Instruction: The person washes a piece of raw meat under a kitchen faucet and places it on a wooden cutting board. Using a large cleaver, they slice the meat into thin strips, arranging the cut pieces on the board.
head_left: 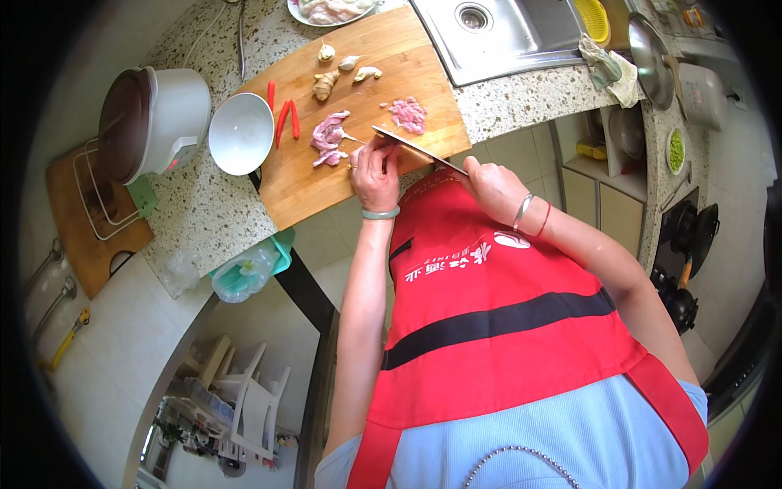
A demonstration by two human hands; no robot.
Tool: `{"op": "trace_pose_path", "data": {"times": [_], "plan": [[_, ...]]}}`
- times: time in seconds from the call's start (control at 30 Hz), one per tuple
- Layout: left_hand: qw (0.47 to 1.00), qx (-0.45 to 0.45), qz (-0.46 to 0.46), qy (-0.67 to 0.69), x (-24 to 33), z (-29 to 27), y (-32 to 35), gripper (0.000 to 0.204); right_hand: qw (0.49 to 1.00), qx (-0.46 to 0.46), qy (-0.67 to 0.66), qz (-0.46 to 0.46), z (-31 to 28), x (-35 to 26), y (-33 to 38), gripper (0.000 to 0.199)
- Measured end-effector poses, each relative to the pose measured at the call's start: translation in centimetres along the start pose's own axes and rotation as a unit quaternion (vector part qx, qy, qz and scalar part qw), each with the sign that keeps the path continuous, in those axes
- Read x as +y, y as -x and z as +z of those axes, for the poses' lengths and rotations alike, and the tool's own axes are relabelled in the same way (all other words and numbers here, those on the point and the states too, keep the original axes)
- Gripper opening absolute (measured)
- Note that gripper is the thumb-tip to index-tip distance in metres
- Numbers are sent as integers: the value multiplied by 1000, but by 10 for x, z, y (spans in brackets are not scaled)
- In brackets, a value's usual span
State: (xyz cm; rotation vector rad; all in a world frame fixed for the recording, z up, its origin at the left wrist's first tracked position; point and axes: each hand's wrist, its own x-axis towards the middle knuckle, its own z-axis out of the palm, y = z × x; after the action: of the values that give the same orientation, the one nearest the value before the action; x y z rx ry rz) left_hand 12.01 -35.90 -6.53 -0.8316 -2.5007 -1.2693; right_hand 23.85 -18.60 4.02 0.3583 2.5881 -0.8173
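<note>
My right hand point(494, 189) grips the handle of a kitchen knife point(421, 150). Its blade slants over the near edge of a wooden cutting board point(383, 61), the tip pointing away to the left. Close against the blade, my left hand point(376, 174) has its fingers curled down on the board; a thin pale strip runs to them from the sliced raw meat point(329, 138) on their left. What lies directly under the fingertips is mostly hidden. Just beyond the blade sits a small heap of diced meat point(409, 116).
Red chilies point(283, 122), ginger point(325, 85) and garlic point(327, 53) lie farther up the board. A white bowl point(241, 134) overlaps its left side, next to a rice cooker point(155, 122). Beyond the board's right end is a steel sink point(521, 28). A plate of pale food point(330, 10) stands behind.
</note>
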Motion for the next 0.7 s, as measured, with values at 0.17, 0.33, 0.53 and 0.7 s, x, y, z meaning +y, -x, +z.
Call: {"op": "trace_pose_path", "data": {"times": [0.17,0.33,0.53,0.7], "plan": [[1000,-6,-14,15,0,0,-1,13,1000,-9,5,6,-2,-6,-9,31],[999,-25,-21,24,0,0,-4,13,999,26,-18,-9,11,-14,-45,31],[1000,-6,-14,11,0,1,-6,11,999,30,-20,-19,7,4,-34,30],[997,-6,-79,-2,4,1,-1,16,1000,-13,-6,18,-10,20,-2,29]]}}
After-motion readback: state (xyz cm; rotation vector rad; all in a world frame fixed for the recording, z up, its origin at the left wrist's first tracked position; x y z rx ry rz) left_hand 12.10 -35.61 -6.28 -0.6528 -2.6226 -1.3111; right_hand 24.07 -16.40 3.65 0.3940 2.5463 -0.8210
